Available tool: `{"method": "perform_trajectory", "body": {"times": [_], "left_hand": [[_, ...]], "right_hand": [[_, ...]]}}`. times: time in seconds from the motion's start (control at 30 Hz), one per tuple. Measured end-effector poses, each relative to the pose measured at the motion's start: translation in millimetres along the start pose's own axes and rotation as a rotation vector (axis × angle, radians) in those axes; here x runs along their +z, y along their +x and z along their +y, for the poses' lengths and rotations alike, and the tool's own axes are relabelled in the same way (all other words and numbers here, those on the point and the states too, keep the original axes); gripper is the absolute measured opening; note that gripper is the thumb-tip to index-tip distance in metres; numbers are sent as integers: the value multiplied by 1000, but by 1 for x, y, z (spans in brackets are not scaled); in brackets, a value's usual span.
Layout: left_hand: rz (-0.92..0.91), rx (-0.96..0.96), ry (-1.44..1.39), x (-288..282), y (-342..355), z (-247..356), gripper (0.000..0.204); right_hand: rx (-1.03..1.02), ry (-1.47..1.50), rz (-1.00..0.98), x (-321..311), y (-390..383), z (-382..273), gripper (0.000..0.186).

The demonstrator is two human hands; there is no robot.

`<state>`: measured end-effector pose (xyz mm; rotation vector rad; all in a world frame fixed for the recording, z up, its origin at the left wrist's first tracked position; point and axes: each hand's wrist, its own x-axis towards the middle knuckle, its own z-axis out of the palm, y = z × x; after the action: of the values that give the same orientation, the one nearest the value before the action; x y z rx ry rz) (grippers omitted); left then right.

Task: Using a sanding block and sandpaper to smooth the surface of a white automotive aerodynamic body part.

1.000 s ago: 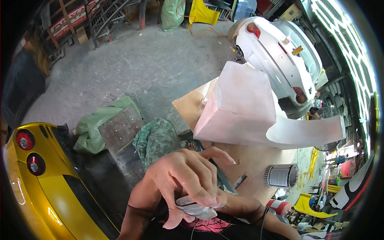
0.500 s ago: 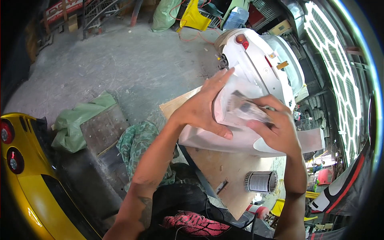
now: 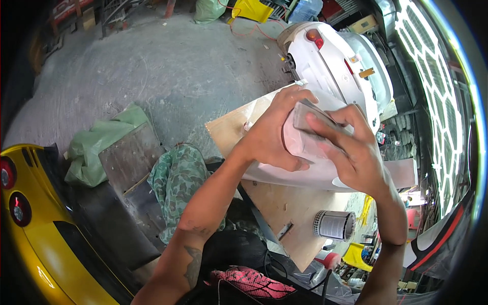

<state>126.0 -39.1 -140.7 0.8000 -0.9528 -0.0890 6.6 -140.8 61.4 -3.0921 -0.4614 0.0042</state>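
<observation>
A pale pinkish-white car body part, long and curved, lies across a wooden board. My left hand wraps round its raised end, thumb on the near side and fingers over the far side. In my right hand is a flat grey piece of sandpaper, apparently folded, pressed against the face of that raised end. The fingers of the right hand cover much of the sheet.
A tin can rests on the board's near right part. Beyond stands a white car; a yellow car is at the left. Green sheeting and a stained panel lie on the left. A yellow part is at the back.
The sandpaper and my right hand have shifted up and left over the raised end. My left hand keeps its hold on the part; the whole view has moved slightly.
</observation>
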Motion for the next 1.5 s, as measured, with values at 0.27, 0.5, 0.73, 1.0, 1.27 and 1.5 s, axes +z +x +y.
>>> {"method": "perform_trajectory", "body": {"times": [0.27, 0.5, 0.73, 1.0, 1.27, 1.5], "left_hand": [[-26, -67, -44, 4, -5, 5, 105], [8, 129, 132, 0, -2, 1, 105], [-8, 103, 102, -2, 1, 0, 103], [-39, -17, 94, 2, -8, 5, 124], [-27, -17, 125, 0, -6, 8, 122], [22, 51, 67, 0, -3, 0, 105]], "right_hand": [[79, 70, 19, 2, 8, -13, 53], [-127, -67, 10, 5, 4, -8, 48], [-186, -51, 53, -2, 2, -19, 58], [-10, 222, 0, -1, 9, 19, 43], [126, 124, 84, 5, 13, 0, 32], [55, -33, 148, 12, 8, 1, 29]]}}
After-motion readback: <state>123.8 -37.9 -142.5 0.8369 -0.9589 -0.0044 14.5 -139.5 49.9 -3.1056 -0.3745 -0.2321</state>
